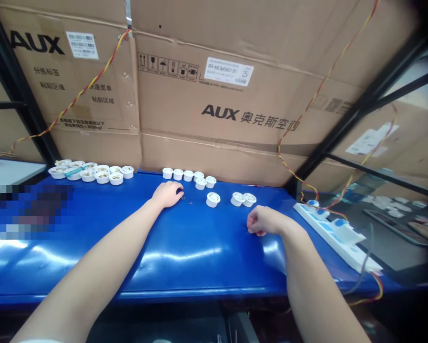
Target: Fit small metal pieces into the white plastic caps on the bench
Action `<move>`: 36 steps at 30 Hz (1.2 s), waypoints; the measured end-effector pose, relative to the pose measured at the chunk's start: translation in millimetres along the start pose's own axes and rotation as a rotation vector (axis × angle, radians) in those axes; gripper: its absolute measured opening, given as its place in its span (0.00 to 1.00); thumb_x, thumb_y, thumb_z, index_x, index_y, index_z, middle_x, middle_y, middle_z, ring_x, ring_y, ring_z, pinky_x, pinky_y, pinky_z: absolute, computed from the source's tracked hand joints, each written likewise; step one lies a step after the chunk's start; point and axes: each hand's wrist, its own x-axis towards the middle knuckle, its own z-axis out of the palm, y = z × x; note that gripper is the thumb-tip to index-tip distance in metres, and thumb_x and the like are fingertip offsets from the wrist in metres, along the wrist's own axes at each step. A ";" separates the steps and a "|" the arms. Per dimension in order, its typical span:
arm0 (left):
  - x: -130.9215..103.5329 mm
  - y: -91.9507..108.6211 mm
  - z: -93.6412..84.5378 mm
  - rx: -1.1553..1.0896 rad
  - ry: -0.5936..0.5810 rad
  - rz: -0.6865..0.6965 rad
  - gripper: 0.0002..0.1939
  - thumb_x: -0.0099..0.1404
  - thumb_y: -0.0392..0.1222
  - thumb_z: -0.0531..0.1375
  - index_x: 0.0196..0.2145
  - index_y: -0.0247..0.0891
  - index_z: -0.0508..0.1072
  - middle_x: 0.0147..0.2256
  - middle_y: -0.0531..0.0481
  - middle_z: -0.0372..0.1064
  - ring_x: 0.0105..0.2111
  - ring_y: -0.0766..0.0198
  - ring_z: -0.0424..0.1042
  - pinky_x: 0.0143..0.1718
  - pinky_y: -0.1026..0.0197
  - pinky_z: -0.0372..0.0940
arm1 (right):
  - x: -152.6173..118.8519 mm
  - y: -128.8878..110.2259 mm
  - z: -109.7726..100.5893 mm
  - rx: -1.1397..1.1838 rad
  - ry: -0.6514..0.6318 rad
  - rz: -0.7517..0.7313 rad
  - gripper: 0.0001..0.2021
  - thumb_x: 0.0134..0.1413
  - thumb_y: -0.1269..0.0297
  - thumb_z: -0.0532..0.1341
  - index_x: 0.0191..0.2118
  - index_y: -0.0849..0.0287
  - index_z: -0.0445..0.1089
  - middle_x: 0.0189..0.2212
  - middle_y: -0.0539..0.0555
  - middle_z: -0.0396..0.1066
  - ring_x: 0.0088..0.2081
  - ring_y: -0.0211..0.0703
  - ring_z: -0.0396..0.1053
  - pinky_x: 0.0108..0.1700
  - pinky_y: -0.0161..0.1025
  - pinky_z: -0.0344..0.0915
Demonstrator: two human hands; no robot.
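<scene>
On the blue table (185,243), my left hand (167,194) rests near the back with its fingers curled, beside a few tiny dark pieces (190,203). Whether it holds anything is hidden. My right hand (259,221) is closed, fingertips pinched together, in front of a pair of white cups (237,199); what it grips is too small to make out. A single white cup (213,200) stands between my hands. Several white cups (178,175) line the back edge beyond my left hand.
A group of white cups (88,176) with small contents stands at the back left, a teal tool (76,170) lying across them. A white power strip (337,238) runs along the right edge. Cardboard boxes (214,128) form the back wall; twisted wires (92,83) hang there.
</scene>
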 end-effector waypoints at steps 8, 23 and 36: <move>1.2 -0.3 1.9 -0.008 0.017 0.001 0.16 0.66 0.46 0.54 0.46 0.44 0.77 0.49 0.49 0.75 0.51 0.52 0.72 0.51 0.52 0.66 | 4.0 -43.0 2.5 -0.153 -0.021 -0.101 0.05 0.44 0.74 0.59 0.26 0.59 0.71 0.21 0.52 0.71 0.24 0.39 0.67 0.28 0.34 0.60; -2.0 1.7 0.2 -0.107 0.132 0.065 0.17 0.69 0.48 0.53 0.51 0.42 0.71 0.56 0.46 0.68 0.55 0.52 0.67 0.55 0.49 0.64 | 52.2 -105.0 0.1 -0.121 0.414 -0.001 0.12 0.63 0.68 0.50 0.46 0.62 0.69 0.35 0.62 0.76 0.34 0.48 0.74 0.37 0.39 0.62; -1.7 64.8 -1.5 -0.066 -0.039 0.553 0.29 0.65 0.52 0.60 0.61 0.46 0.63 0.65 0.43 0.56 0.63 0.47 0.56 0.60 0.43 0.58 | 66.5 -83.3 8.3 0.030 0.682 -0.083 0.11 0.66 0.63 0.49 0.45 0.57 0.66 0.40 0.61 0.76 0.45 0.51 0.73 0.44 0.40 0.61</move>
